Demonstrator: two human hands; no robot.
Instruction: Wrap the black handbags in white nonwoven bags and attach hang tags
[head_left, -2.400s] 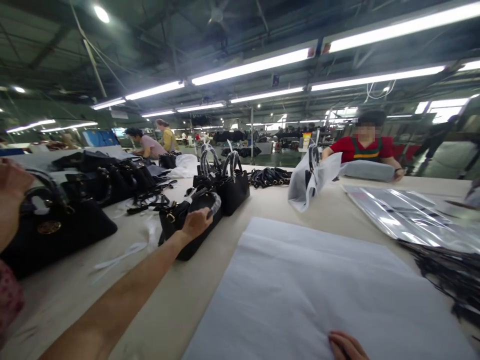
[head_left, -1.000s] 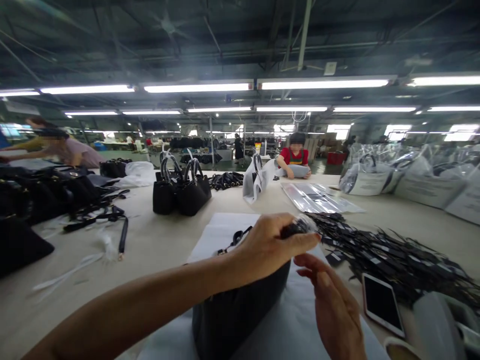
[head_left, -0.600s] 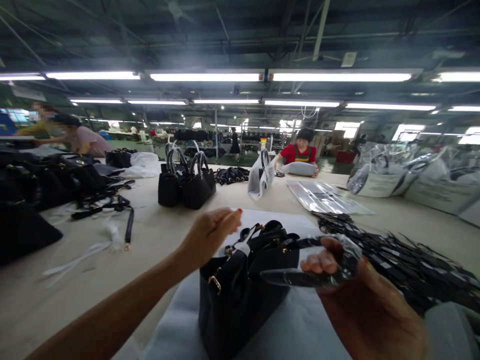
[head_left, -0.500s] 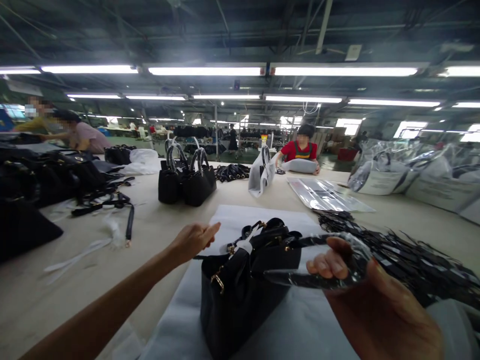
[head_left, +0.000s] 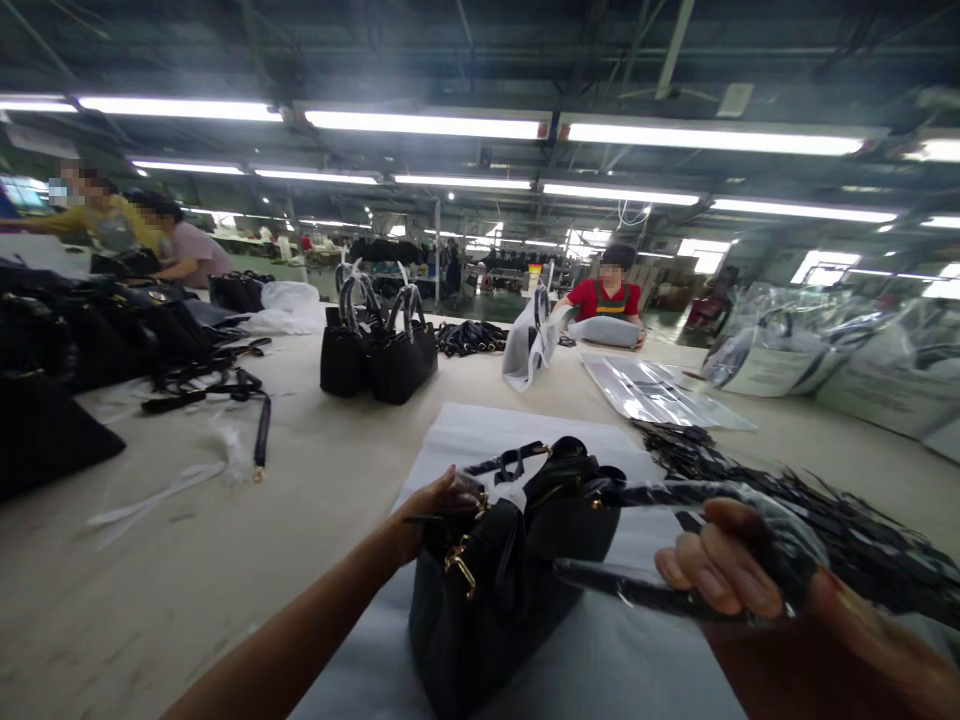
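Observation:
A black handbag (head_left: 487, 620) with gold hardware stands in front of me on a large white sheet (head_left: 457, 430). Its handle (head_left: 637, 590), wrapped in clear plastic, is pulled out to the right. My right hand (head_left: 742, 570) is closed around that handle, the fingers passing through its loop. At the bag's upper left edge, my left hand (head_left: 427, 510) grips it beside a gold ring and strap; its fingertips are partly hidden. White wrapping (head_left: 514, 493) covers part of the bag's top.
Two black handbags (head_left: 405, 360) stand farther back, beside a white-wrapped bag (head_left: 525, 350). Black straps (head_left: 810, 510) are heaped at right, near clear plastic sheets (head_left: 660, 390) and plastic-covered bags (head_left: 772, 355). More black bags (head_left: 135, 330) crowd the left. A person in red (head_left: 607, 300) works across the table.
My left hand has moved right from beside the bag onto its upper left edge. My right hand has drawn the wrapped handle farther right.

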